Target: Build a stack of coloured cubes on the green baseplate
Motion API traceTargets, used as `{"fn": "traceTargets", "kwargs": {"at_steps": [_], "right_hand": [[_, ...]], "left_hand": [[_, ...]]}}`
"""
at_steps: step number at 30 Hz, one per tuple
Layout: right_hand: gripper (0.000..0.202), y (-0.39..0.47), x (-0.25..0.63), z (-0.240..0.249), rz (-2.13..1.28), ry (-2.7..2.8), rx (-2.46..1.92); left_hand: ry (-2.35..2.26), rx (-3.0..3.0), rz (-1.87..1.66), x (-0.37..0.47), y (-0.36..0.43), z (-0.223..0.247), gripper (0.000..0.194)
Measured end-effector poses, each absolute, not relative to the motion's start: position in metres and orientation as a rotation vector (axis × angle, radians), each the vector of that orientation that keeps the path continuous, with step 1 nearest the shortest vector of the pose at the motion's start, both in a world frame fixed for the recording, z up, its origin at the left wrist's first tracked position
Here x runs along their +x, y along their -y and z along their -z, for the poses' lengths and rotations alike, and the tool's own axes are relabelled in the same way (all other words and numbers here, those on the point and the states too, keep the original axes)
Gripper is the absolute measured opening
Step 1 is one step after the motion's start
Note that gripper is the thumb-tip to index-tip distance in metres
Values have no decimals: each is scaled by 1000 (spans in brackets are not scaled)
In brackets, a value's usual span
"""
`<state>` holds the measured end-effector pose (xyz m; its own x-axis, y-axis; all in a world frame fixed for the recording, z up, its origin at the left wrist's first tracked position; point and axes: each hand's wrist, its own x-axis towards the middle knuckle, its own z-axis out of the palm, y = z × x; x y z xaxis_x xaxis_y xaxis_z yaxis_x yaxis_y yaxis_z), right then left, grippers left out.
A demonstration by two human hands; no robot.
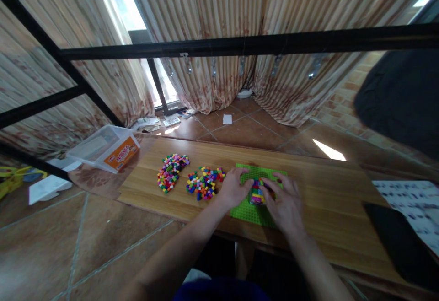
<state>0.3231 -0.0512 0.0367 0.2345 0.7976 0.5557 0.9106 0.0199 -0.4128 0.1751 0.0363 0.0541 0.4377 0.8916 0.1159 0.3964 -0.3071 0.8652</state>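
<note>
A green studded baseplate [245, 214] lies on the wooden table. Near its middle stands a small multicoloured brick build [256, 195], with pink, yellow, red and blue parts showing. My left hand [236, 186] is at the build's left side, thumb and forefinger apart and the fingertips near its upper left corner. My right hand [284, 200] reaches over the build from the right, its fingers bent and touching the build's upper right part. Whether a small brick is between the right fingertips is too small to tell.
Two piles of small coloured bricks, one [171, 172] farther left and one [205, 183] nearer the plate, lie on the wooden table [329, 200]. A clear plastic box [103, 147] stands at the left. A black flat object [401, 241] and printed sheets [411, 205] are at the right.
</note>
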Motion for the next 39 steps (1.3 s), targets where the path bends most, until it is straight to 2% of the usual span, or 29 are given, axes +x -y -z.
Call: {"fn": "traceTargets", "kwargs": {"at_steps": [10, 23, 30, 39], "right_hand": [[33, 55, 319, -34, 203, 1515, -1852], [41, 45, 322, -35, -289, 1079, -1770], [46, 35, 320, -31, -366, 977, -1834], [43, 29, 320, -24, -471, 818, -1745]], "left_hand": [[-1079, 1909, -693, 197, -37, -53, 33], [-1085, 1884, -707, 200, -32, -49, 33], [-1091, 1876, -696, 202, -28, -52, 32], [-1099, 1855, -686, 202, -27, -52, 32]]}}
